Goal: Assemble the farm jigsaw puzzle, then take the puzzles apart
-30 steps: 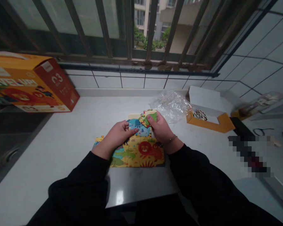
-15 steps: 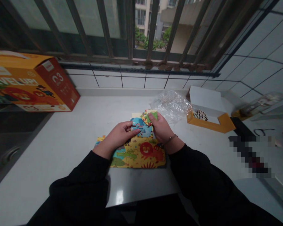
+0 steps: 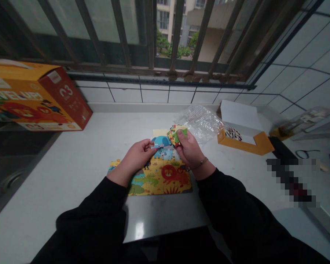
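Note:
My left hand (image 3: 138, 154) pinches the left edge of a puzzle piece (image 3: 161, 141) with a blue elephant head, thumb in front and fingers curled. Below that piece lies the elephant's light blue body, joined to a partly assembled jigsaw puzzle (image 3: 151, 180) flat on the counter. A red lion and a green crocodile show on its yellow ground. In my right hand (image 3: 191, 151) is a small bunch of puzzle pieces (image 3: 176, 134), green, yellow and red, gripped between thumb and fingers. Its lower end is close to the elephant piece; whether they touch I cannot tell.
A pale yellow piece (image 3: 158, 132) lies behind the elephant. Clear plastic wrapping (image 3: 199, 119) sits at the back, beside an opened orange box (image 3: 246, 146). A large orange puzzle box (image 3: 68, 101) stands at the left, near a sink (image 3: 12, 181). Barred windows rise behind the counter.
My left thumb has moved up from the elephant's body to the head piece. My right hand has shifted slightly up and right with its pieces. The assembled puzzle sits slightly further left.

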